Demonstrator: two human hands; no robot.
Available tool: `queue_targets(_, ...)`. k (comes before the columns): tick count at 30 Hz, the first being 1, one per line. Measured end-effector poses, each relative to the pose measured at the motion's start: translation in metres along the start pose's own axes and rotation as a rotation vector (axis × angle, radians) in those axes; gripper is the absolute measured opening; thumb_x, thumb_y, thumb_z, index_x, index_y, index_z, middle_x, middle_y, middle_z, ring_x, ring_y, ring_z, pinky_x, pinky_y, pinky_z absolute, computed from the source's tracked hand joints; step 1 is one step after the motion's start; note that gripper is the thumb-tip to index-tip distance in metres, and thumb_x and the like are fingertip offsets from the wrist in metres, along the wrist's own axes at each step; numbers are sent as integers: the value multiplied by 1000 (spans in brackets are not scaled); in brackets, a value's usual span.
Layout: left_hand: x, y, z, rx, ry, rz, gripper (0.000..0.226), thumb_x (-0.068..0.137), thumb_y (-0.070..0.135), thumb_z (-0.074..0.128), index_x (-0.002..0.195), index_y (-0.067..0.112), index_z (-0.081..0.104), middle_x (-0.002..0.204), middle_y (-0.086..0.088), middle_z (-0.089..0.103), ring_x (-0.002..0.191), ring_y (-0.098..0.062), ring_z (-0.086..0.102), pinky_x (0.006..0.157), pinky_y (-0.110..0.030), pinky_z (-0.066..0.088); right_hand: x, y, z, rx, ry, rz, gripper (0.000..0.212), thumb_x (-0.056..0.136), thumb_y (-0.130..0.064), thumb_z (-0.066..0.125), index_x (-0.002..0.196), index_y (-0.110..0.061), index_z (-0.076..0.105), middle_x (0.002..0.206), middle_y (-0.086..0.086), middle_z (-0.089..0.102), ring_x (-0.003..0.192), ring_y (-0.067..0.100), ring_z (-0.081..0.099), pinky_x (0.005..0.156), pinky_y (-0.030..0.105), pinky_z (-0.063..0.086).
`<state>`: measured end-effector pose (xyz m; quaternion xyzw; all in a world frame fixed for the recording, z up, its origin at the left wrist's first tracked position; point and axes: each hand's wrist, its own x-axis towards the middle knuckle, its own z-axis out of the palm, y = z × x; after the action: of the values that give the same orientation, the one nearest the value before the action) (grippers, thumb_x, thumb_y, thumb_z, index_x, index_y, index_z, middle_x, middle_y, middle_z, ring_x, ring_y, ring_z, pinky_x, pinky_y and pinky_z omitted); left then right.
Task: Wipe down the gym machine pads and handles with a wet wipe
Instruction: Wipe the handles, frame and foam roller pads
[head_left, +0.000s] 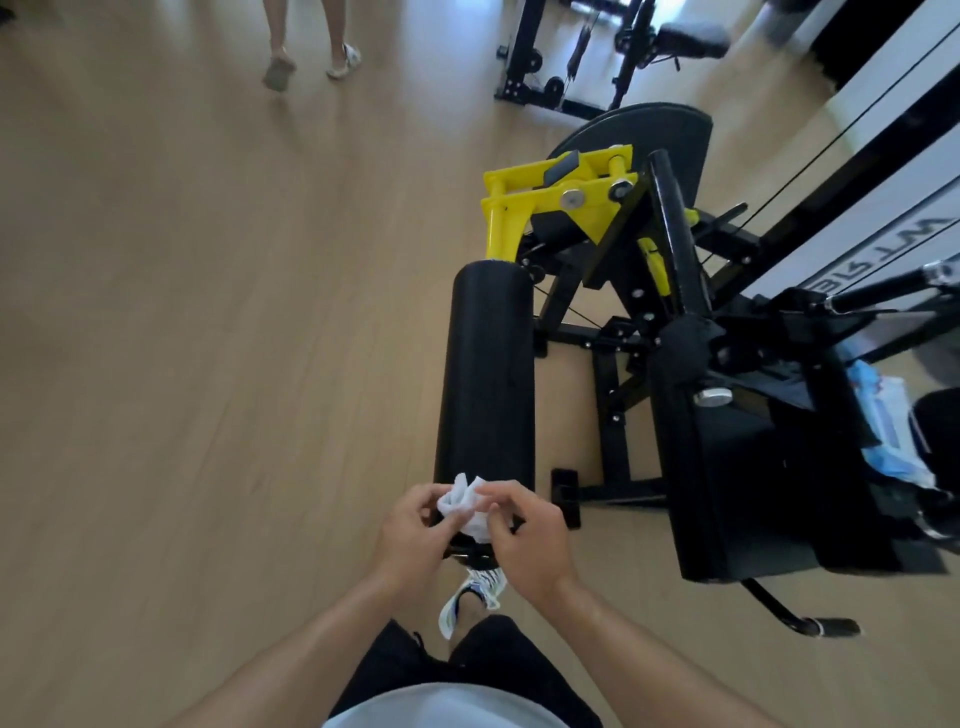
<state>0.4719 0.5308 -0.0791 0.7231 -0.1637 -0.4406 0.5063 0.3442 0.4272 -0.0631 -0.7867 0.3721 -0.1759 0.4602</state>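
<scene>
Taking the black roller pad (485, 374) as the landmark: far off to its upper left, another person's legs and sandalled feet (311, 47) stand on the light wood floor (156, 312).

At the roller pad's near end, both hands meet over a crumpled white wet wipe (465, 501). The left hand (415, 530) pinches the wipe from its left side, fingers curled around the bunched cloth. The right hand (524, 535) pinches it from the right, thumb and fingertips closed on the same wad. The wipe sits just above the pad's near end; whether it touches the foam I cannot tell. Below the hands, a striped shoe (475, 592) shows on the floor.

Beyond the pad's far end rises the yellow pivot bracket (550, 202). To the pad's right stand the black machine frame (623, 332) and the seat pad (748, 483). Furthest right, on the machine, lies a blue-and-white pack (883, 431), probably the wet wipes.

As a judgement: the person appears to be bunching or refolding the wipe at the roller's end, so wiping is either about to start here or pausing between strokes. No wet sheen shows on any surface, so what has been cleaned cannot be read. The roller's length, the seat pad and any handles all look left to do.
</scene>
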Motion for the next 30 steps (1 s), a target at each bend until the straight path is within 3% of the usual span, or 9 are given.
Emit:
queue_targets(3,-3,14,2,-172,33,-73,7,93,22,72,95,15,74,84,-7,76,75,-22,73,60,-27,57,2,-11,-6,92,54,158,33,93,-8,71,109,-37,70,101,-18,72,98,5,70,81,29,60)
queue_targets(6,-6,23,3,-281,-22,-90,10,94,19,70,98,10,73,89,-15,76,75,-28,74,61,-31,58,7,-15,-15,150,48,339,44,89,-34,79,129,-41,62,115,-21,68,108,-4,63,90,20,54)
queue_targets(8,-7,26,3,-348,-53,-97,11,94,19,70,99,10,73,95,-19,76,83,-35,74,68,-38,61,12,-21,-23,280,-2,444,46,88,-40,78,131,-37,62,115,-14,72,104,0,68,85,20,56)
queue_targets(10,-9,28,2,-388,-61,-105,16,92,20,71,103,9,73,99,-21,75,89,-38,74,72,-39,62,13,-28,-31,411,-58,512,31,89,-34,77,118,-25,72,109,-3,77,94,9,74,76,21,58)
queue_targets(13,-12,32,1,-460,-66,-160,24,93,23,68,108,4,71,103,-18,76,93,-34,75,75,-33,63,8,-36,-37,428,-50,444,13,88,-26,80,92,-13,78,92,6,78,87,24,74,73,30,60)
queue_targets(17,-15,38,1,-575,-51,-289,22,101,23,59,106,5,71,100,-14,77,92,-27,76,77,-33,60,-1,-47,-38,228,25,241,5,86,-20,82,86,-21,77,90,-6,74,86,10,68,71,23,58)
queue_targets(21,-12,36,-4,-596,52,-331,19,98,23,64,100,6,72,94,-15,75,77,-24,72,70,-35,58,-14,-59,-37,36,-229,34,8,91,-23,76,96,-28,73,98,-12,72,92,7,68,75,19,55)
queue_targets(24,-13,37,-6,-599,37,-322,19,98,25,64,100,8,74,88,-11,73,71,-21,68,62,-33,55,-17,-67,-33,52,-316,72,3,98,-19,68,100,-19,70,94,-10,72,87,3,69,72,17,54)
queue_targets(30,-20,43,1,-701,-63,-259,18,100,19,59,111,6,65,90,-8,75,81,-21,71,74,-35,61,-6,-65,-29,163,-127,325,7,101,-27,63,96,-25,66,99,-6,71,88,16,69,60,20,54)
